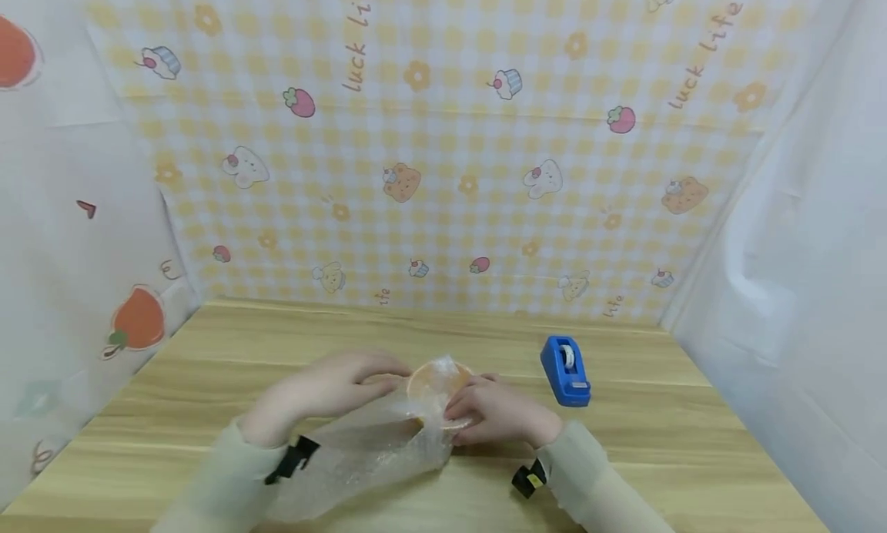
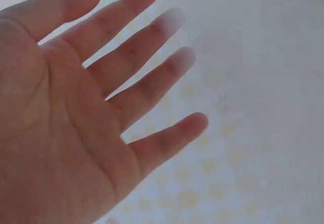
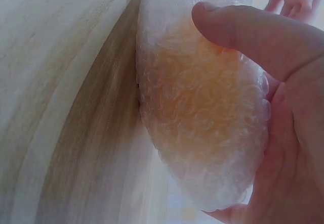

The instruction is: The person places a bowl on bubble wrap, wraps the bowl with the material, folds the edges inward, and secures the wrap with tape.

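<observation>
Some bubble wrap (image 1: 374,456), clamped in the right hand (image 1: 497,411), partly veils an orange item (image 1: 420,380) between that hand and the left hand (image 1: 336,380), fingers apart. Beyond the right hand, rightward: tape dispenser (image 1: 566,373); farther, patterned cloth (image 1: 443,140).

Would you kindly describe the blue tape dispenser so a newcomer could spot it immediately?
On the light wooden table, find the person's right hand, which grips translucent bubble wrap over a round orange object. Beyond that hand and to its right sits the blue tape dispenser with a white roll, the only blue thing on the tabletop.
</observation>
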### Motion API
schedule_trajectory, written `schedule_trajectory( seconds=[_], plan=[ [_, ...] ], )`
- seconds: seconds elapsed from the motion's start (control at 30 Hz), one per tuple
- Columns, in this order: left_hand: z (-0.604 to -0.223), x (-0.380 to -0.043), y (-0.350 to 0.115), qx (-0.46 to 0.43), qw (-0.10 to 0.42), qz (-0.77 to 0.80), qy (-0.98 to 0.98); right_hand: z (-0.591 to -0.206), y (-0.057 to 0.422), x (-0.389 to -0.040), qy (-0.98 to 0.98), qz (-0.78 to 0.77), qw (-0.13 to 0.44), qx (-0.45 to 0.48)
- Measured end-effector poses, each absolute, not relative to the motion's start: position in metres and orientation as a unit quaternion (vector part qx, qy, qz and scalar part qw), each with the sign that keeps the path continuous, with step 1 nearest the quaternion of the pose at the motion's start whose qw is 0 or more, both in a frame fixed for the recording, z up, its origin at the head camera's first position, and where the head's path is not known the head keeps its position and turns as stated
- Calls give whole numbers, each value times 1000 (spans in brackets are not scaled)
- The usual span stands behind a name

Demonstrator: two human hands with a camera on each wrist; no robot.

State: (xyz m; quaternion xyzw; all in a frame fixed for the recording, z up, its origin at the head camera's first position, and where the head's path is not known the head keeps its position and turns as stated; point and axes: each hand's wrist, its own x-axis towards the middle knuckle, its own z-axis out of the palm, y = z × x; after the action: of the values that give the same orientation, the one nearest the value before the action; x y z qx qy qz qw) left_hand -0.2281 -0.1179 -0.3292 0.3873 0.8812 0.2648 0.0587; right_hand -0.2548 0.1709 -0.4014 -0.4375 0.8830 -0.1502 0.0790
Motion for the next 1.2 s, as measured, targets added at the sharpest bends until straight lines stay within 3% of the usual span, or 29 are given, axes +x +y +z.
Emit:
schedule_trajectory(
  seconds=[0.13,0.23,0.47,0.7,0.93,1.2],
  plan=[
    [-313,-220,-152,362,75,230,900,-402,171,-254,883,-153,79,-436],
    [-314,-220,-176,344,54,175,921,-402,171,-255,883,-155,84,-435],
    [-362,-234,-212,346,-91,3,934,-400,172,-255,882,-158,91,-434],
    [-393,-246,-211,437,-216,-85,869,-401,171,-256,881,-170,96,-430],
    [-401,-248,-182,512,-257,-92,814,-400,170,-255,882,-180,103,-424],
    [-405,-243,-165,547,-254,-89,793,-401,170,-258,880,-179,101,-427]
  ],
)
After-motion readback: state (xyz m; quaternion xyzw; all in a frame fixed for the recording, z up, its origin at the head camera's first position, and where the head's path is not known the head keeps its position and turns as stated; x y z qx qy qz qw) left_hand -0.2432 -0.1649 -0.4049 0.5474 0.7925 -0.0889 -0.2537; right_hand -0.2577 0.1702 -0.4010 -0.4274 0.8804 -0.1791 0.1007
